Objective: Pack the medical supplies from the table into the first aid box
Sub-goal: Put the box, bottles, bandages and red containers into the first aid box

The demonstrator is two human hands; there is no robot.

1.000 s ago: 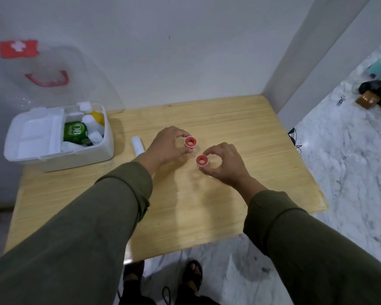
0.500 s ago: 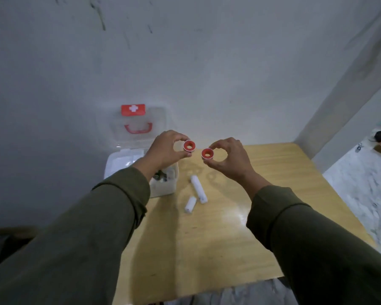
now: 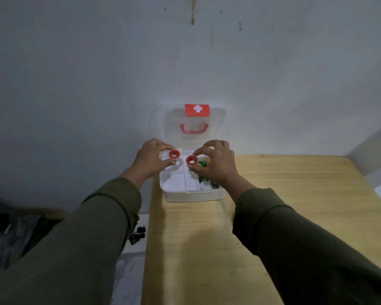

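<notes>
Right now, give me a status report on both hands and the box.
Left hand pinching one red-rimmed tape roll; right hand pinching another. Both over the open white plastic first aid box, not yet released. Nothing in the way.

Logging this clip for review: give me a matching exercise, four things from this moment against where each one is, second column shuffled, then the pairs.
Things:
1. left hand
2. right hand
3. first aid box
4. lid

Places:
A. raised open against the wall, red cross label on it
B. pinching a red tape roll over the box's left white tray
C. on the wooden table, near its left edge
D. pinching a red tape roll beside the green packets

Pairs: 1-B, 2-D, 3-C, 4-A
</notes>
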